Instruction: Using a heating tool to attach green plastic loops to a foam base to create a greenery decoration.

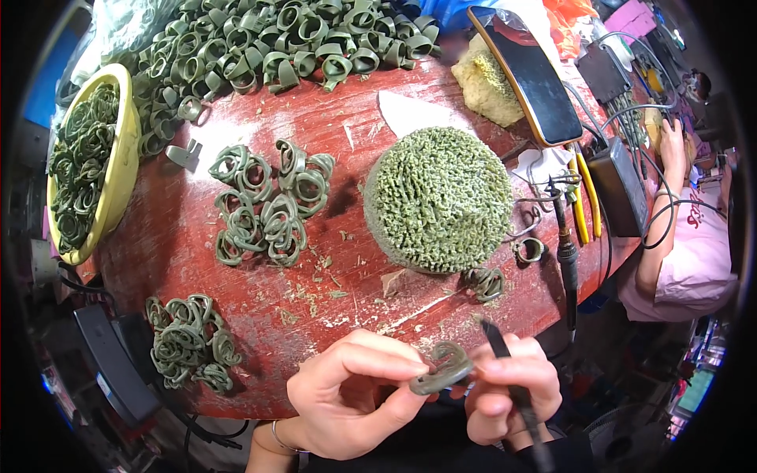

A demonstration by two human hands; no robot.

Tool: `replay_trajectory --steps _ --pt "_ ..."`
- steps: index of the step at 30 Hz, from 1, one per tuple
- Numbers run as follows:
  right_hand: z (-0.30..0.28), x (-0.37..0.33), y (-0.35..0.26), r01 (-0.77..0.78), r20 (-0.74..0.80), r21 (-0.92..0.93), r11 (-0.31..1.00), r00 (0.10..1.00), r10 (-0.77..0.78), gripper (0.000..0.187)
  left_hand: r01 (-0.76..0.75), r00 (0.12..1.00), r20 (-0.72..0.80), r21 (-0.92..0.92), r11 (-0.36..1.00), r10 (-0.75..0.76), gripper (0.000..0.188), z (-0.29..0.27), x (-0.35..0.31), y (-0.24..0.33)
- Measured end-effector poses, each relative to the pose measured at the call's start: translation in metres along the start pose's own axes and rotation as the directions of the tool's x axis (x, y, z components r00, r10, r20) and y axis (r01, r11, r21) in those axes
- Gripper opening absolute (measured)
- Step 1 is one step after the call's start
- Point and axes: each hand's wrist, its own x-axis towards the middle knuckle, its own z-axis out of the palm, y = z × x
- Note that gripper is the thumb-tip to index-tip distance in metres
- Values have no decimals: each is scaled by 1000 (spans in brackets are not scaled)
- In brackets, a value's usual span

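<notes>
Near the table's front edge, my left hand (347, 394) pinches a dark green, wax-like ring (443, 377) between thumb and fingers. My right hand (516, 386) grips a slim dark hand tool (498, 347) with a flat, blade-like end, which points up and away from me. The fingers of this hand reach the right side of the ring; whether they touch it I cannot tell. Just beyond stands a round block (441, 201) with a rough, crumbly green top. By its near right edge lie a small cluster of green rings (485, 284) and a single plain ring (529, 250).
Green ring groups (264, 225) (189, 343) lie on the red table (315, 331) at left. A yellow basket (122, 158) holds more; plain rings (292, 39) heap behind. Right are a phone (532, 75), a corded pen-like tool (566, 252), yellow-handled pliers (587, 193) and a co-worker's arm (670, 189).
</notes>
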Motion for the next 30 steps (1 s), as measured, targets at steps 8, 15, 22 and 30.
replay_trajectory --steps 8,15,22,30 --pt "-11 8 -3 -136 -7 138 981 990 138 35 -91 994 73 75 993 86 25 -1 0 -5" --pt "-23 20 -6 -71 175 18 997 982 67 33 -14 992 125 180 984 -8 30 2 5 -4" --pt "-23 7 -8 -312 107 210 927 949 295 39 -7 999 33 248 969 -1 21 3 6 1" --pt "-19 -23 -1 -320 103 515 795 944 314 22 124 980 -161 30 992 -118 24 14 3 -2"
